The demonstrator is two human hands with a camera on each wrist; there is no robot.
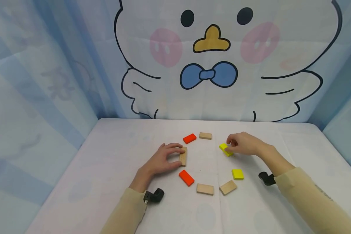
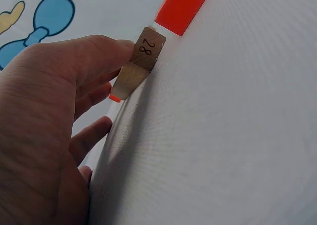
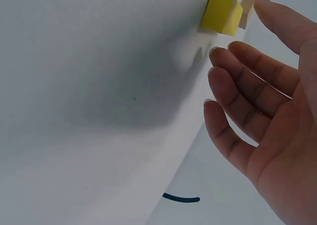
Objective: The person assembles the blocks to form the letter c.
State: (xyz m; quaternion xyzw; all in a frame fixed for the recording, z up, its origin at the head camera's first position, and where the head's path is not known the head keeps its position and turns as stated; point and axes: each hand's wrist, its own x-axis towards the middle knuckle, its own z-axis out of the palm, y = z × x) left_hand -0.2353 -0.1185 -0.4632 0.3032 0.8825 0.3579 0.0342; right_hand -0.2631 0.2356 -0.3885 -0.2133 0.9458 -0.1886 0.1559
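My left hand (image 1: 164, 159) holds a plain wooden block (image 1: 183, 156) at the left of a ring of small blocks, thumb at its near end and index finger at its far end. The left wrist view shows the number 28 on that wooden block (image 2: 148, 48). My right hand (image 1: 245, 144) is over a yellow block (image 1: 224, 148) on the ring's right side. In the right wrist view, the right hand's (image 3: 267, 101) fingers are loosely bent and look apart from the yellow block (image 3: 219, 12).
Red blocks lie beyond (image 1: 189, 138) and in front (image 1: 186, 177) of the held block. Other wooden blocks lie at the back (image 1: 205, 136) and front (image 1: 205, 189), (image 1: 228, 188). A second yellow block (image 1: 238, 174) sits nearer me. A cartoon curtain hangs behind the table (image 1: 105, 146).
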